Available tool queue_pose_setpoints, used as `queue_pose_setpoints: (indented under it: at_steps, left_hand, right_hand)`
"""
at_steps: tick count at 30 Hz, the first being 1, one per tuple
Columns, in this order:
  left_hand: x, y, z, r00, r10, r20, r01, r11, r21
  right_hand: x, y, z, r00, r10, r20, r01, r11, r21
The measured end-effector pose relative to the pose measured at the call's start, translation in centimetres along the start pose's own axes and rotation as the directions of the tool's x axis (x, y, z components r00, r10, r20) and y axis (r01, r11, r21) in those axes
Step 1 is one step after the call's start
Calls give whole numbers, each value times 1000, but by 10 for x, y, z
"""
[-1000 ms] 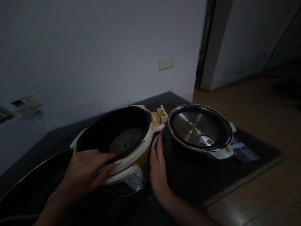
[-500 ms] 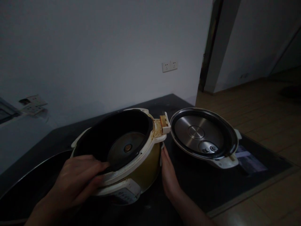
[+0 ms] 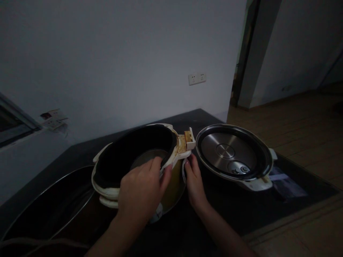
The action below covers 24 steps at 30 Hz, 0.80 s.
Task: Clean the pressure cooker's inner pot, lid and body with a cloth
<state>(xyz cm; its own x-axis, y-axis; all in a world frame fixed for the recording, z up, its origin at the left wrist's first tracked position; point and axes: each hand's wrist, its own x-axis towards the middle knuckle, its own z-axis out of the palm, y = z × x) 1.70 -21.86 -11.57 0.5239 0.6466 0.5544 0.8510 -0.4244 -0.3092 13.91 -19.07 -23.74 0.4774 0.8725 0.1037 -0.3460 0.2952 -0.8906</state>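
An electric pressure cooker [image 3: 171, 194] without its lid stands on the dark counter, its black inside facing up and its cream rim stained brown near the hinge. My left hand [image 3: 142, 187] is closed over the near rim, fingers inside and thumb outside, covering much of the front panel. At the cooker's right side, below the hinge [image 3: 185, 141], the bent fingers of my right hand [image 3: 195, 184] hold a white curved piece [image 3: 184, 170] against the body. Just to the right lies the lid [image 3: 227, 151], its steel underside up.
A large dark basin-like vessel [image 3: 53, 194] with a shiny rim sits at the left. Beyond the lid, a dark flat packet [image 3: 288, 185] lies on the counter [image 3: 317, 185]. Sockets [image 3: 197, 79] are on the wall behind, and tiled floor lies to the right.
My left hand has moved right along the rim, toward the hinge side. The right hand's fingers, flat along the side before, have bent around the white piece. The view has shifted slightly.
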Motion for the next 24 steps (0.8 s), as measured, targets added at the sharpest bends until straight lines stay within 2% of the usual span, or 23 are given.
queue_pose_setpoints:
  at_steps: [3, 7, 13, 16, 20, 22, 24]
  left_hand:
    - [0, 0, 4, 998, 4, -61, -1, 999, 51]
    - [-5, -10, 7, 994, 44, -101, -41, 999, 26]
    - [-3, -32, 16, 968, 135, -209, -153, 986, -68]
    - [-3, -48, 22, 948, 185, -258, -227, 963, -144]
    - [-6, -67, 26, 935, 225, -273, -293, 926, -239]
    - [-10, -75, 27, 928, 253, -274, -327, 905, -271]
    - [-14, -81, 27, 918, 281, -280, -360, 886, -292]
  right_hand:
    - [22, -1, 8, 999, 8, 39, -7, 999, -31]
    - [48, 0, 14, 990, -29, 140, 32, 999, -20]
    - [66, 3, 4, 983, -54, 176, 60, 998, -34]
    - [54, 9, -7, 991, -45, 125, 55, 996, -72]
    - [17, 24, -18, 999, 3, 42, 3, 990, -141]
    - [-5, 28, -17, 999, 33, -9, -34, 983, -182]
    - [-24, 27, -11, 1000, -8, 2, 8, 984, -179]
